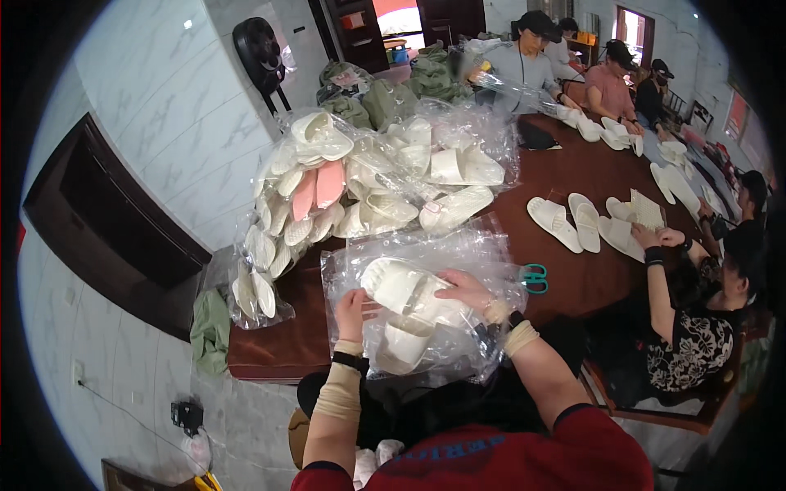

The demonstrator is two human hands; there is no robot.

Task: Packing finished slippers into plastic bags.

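Observation:
In front of me, a white slipper point(391, 282) lies tilted over clear plastic bags point(344, 266), its toe pointing to the upper left. My right hand point(467, 292) grips a white slipper point(430, 304) just beside it, fingers curled over its edge. My left hand point(354, 315) is at the left side of the bags, its fingers stretched toward the slippers, partly behind clear film. Nearer to me rests another white slipper point(405, 344), strap facing up. Plastic glare hides where the slippers and the film layers overlap.
Beyond the bags rises a heap of bagged white slippers point(377, 204), with a pink pair point(319, 188) among them. Teal-handled scissors point(535, 278) lie to the right on the brown table point(565, 299). Loose slippers point(557, 222) sit farther right, where a seated co-worker's hands point(655, 237) handle others.

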